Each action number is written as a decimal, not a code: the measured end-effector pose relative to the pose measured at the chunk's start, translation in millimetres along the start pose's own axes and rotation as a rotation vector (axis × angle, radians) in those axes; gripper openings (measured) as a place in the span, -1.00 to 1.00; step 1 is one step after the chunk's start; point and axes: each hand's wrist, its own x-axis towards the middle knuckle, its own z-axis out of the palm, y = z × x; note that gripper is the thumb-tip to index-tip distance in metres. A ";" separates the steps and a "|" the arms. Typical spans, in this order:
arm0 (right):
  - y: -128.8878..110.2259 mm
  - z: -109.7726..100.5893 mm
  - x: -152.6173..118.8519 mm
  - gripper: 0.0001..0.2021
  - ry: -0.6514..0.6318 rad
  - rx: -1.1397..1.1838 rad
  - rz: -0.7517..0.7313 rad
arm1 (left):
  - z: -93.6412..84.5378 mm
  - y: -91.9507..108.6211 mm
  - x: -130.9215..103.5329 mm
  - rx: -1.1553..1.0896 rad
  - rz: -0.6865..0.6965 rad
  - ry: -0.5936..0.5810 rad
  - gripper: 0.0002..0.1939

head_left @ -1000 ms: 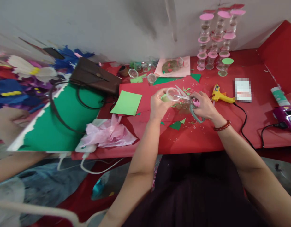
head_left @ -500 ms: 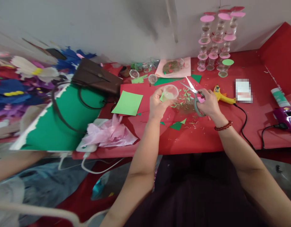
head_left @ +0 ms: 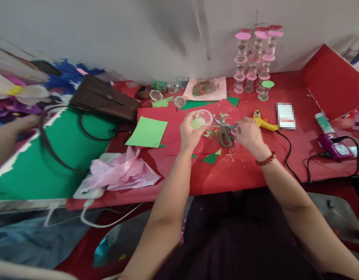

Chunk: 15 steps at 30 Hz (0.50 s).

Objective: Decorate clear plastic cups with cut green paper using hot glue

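Note:
My left hand (head_left: 189, 132) is closed around a small clear plastic cup (head_left: 208, 117), tilted so its round rim shows. A light green paper piece (head_left: 198, 123) shows against the cup. Low over the red table, my right hand (head_left: 251, 134) has its fingertips at one handle loop of the grey scissors (head_left: 225, 137). The scissors' blades point left, toward the cup, and the other loop hangs free of the fingers. Green paper scraps (head_left: 207, 133) lie scattered beneath both hands.
A yellow glue gun (head_left: 265, 122) lies right of my right hand, its cord trailing forward. Stacked cup towers (head_left: 251, 66) stand at the back. Left are a green paper sheet (head_left: 148, 132), pink plastic bag (head_left: 121, 171) and brown bag (head_left: 103, 99). Another person's arm (head_left: 13, 136) reaches in.
The scissors have gone down toward the table, their blades closer together and turned left. My right hand has shifted toward the loop's end. The view has swung right; the other person's arm is higher.

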 end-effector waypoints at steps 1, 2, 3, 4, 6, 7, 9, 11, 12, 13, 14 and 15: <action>8.2 -7.3 1.7 -0.69 -0.011 -0.048 0.050 | 0.0 0.1 -0.2 0.019 0.004 0.007 -0.48; 17.4 -14.0 3.6 -0.69 -0.041 -0.106 0.114 | -0.1 0.3 -0.3 0.042 0.010 0.018 -0.48; 26.9 -19.7 5.5 -0.68 -0.089 -0.167 0.195 | -0.4 0.4 -0.3 0.064 0.018 0.027 -0.48; 36.0 -24.3 7.1 -0.65 -0.144 -0.211 0.254 | -0.6 0.3 -0.1 0.083 0.025 0.031 -0.48; 51.0 -29.7 9.6 -0.59 -0.175 -0.260 0.286 | -0.7 -0.3 0.4 0.096 0.031 0.022 -0.47; 56.6 -30.7 10.5 -0.56 -0.191 -0.279 0.285 | -0.3 -0.9 0.6 0.088 0.030 0.009 -0.47; 64.8 -30.2 12.3 -0.53 -0.209 -0.310 0.289 | 1.1 -2.5 1.0 0.060 0.024 -0.017 -0.47; 71.2 -27.4 14.1 -0.52 -0.215 -0.329 0.312 | 3.0 -4.4 1.3 0.036 0.019 -0.024 -0.48; 74.2 -25.8 15.0 -0.52 -0.216 -0.330 0.316 | 3.8 -5.2 1.6 0.026 0.015 -0.020 -0.48; 77.3 -24.6 15.5 -0.53 -0.223 -0.328 0.305 | 4.4 -5.8 1.9 0.019 0.006 -0.014 -0.47; 80.3 -24.1 15.6 -0.55 -0.225 -0.317 0.276 | 4.6 -6.1 2.4 0.015 -0.006 -0.008 -0.46; 83.3 -24.7 15.0 -0.58 -0.220 -0.302 0.247 | 4.6 -6.1 2.8 0.012 -0.020 -0.005 -0.46</action>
